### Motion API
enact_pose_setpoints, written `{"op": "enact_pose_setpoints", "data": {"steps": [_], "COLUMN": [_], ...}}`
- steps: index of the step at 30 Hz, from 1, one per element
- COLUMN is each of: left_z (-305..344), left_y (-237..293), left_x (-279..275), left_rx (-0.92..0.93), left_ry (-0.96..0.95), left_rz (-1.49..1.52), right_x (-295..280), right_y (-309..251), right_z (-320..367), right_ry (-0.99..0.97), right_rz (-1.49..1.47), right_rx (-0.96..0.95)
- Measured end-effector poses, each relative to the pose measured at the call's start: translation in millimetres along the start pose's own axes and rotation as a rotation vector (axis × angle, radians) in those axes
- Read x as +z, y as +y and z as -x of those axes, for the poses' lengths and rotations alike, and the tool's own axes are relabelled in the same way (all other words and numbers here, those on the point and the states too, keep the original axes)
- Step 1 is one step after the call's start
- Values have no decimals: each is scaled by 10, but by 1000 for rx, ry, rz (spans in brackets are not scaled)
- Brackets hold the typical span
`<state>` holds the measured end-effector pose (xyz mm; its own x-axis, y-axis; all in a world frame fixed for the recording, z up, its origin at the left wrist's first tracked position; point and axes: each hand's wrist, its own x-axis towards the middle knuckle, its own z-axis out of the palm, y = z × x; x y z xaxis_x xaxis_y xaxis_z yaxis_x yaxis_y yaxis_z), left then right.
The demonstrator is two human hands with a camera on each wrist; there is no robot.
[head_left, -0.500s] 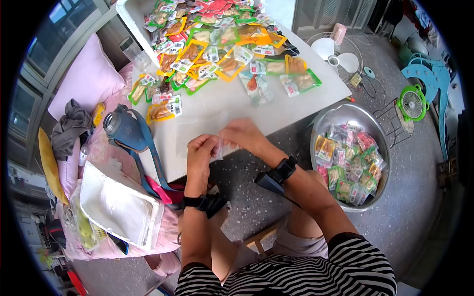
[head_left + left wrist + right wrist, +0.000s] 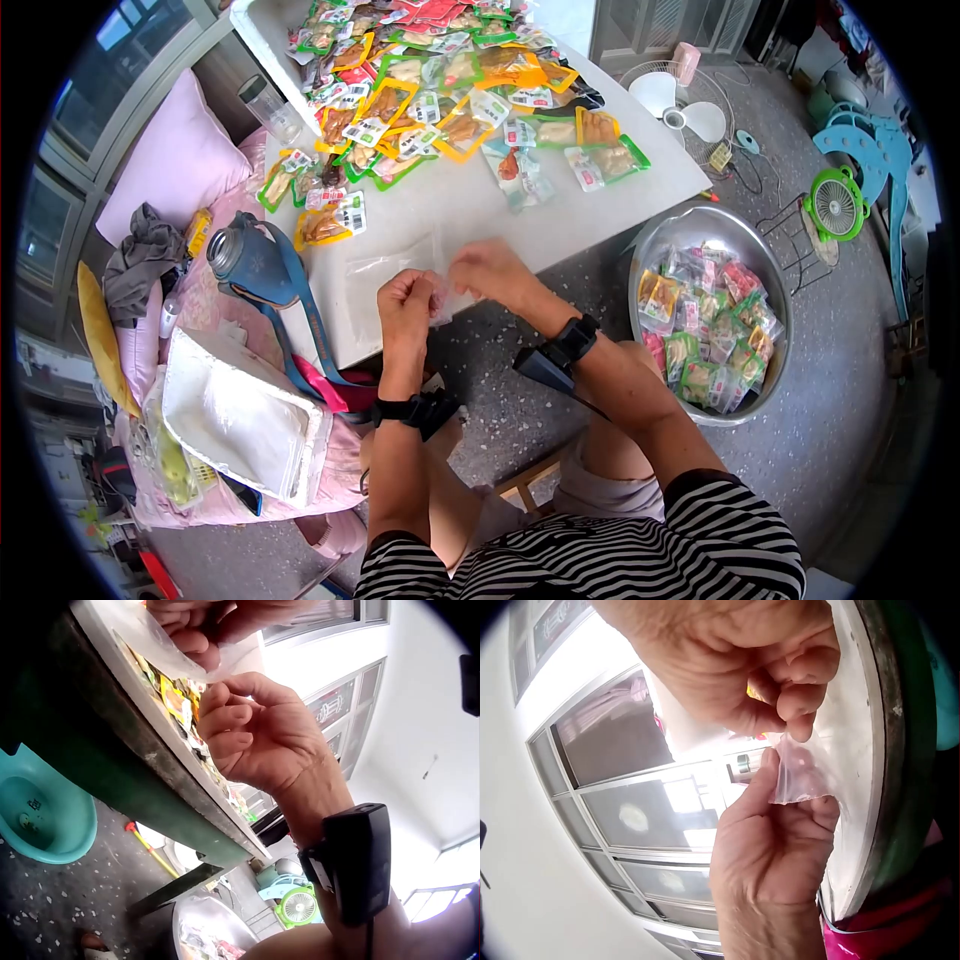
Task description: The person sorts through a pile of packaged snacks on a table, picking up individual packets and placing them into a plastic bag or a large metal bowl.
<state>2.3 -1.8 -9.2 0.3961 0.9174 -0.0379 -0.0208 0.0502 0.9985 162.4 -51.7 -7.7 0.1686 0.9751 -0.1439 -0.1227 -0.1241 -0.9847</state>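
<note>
My left hand (image 2: 403,312) pinches a small clear plastic bag (image 2: 804,778) between thumb and fingers, just over the front edge of the white table (image 2: 590,225). Beside it on the right, my right hand (image 2: 490,272) has its fingers bent. In the right wrist view the thumb and fingertips of that hand pinch the upper edge of the bag, which is drawn up to them. The left wrist view shows the right palm (image 2: 274,739) turned up, its fingertips at the plastic. More clear plastic (image 2: 385,272) lies flat on the tabletop behind the left hand.
Many sealed food packets (image 2: 400,110) cover the back of the table. A metal basin (image 2: 770,385) on the floor at the right holds more packets. At the left stand a blue flask (image 2: 255,265) and a white foam box (image 2: 245,415). A fan (image 2: 674,119) stands behind.
Both hands stay close to the table edge. The left hand and the bag have shifted slightly left; the right hand sits a little farther from the left one.
</note>
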Motion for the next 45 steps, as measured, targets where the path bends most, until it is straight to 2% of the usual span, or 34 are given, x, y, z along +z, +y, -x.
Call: {"op": "enact_pose_setpoints", "data": {"steps": [2, 5, 8, 11, 18, 21, 23, 24, 27, 29, 33, 35, 38, 40, 43, 45], "left_z": [-32, -6, 38, 110, 245, 266, 253, 244, 212, 165, 100, 114, 141, 147, 147, 135], "left_y": [-36, 53, 84, 122, 164, 184, 181, 180, 126, 128, 237, 235, 206, 183, 140, 143], "left_x": [-18, -32, 71, 156, 250, 274, 274, 267, 238, 174, 45, 51, 86, 95, 88, 76], "left_rx": [90, 385, 599, 622, 565, 515, 587, 621, 527, 606, 647, 677, 646, 616, 552, 553], "left_ry": [168, 360, 309, 171, -31, -18, 45, 77, 116, 244, 365, 362, 311, 278, 229, 235], "left_rz": [-42, -391, -676, -752, -709, -687, -854, -939, -967, -1011, -997, -1000, -1038, -1054, -1077, -1079], "right_x": [-37, -87, -44, -40, 30, 56, 56, 66, 85, 68, -1, -46, -190, -426, -667, -662], "right_y": [47, 54, 32, 178, 51, 79, 211, 210, 215, 219, 111, 74, -128, -119, -109, -60], "right_z": [-48, -46, -49, -153, -182, -223, -287, -267, -215, -209, -143, -117, -51, -125, -183, -178], "right_ry": [87, 122, 95, 269, 353, 388, 384, 376, 363, 385, 300, 193, 222, 553, 732, 636], "right_rz": [95, 377, 525, 588, 462, 490, 490, 507, 572, 630, 645, 637, 558, 869, 1146, 1213], "right_rx": [64, 40, 81, -93, -171, -262, -399, -406, -440, -488, -476, -415, -389, -576, -699, -531]}}
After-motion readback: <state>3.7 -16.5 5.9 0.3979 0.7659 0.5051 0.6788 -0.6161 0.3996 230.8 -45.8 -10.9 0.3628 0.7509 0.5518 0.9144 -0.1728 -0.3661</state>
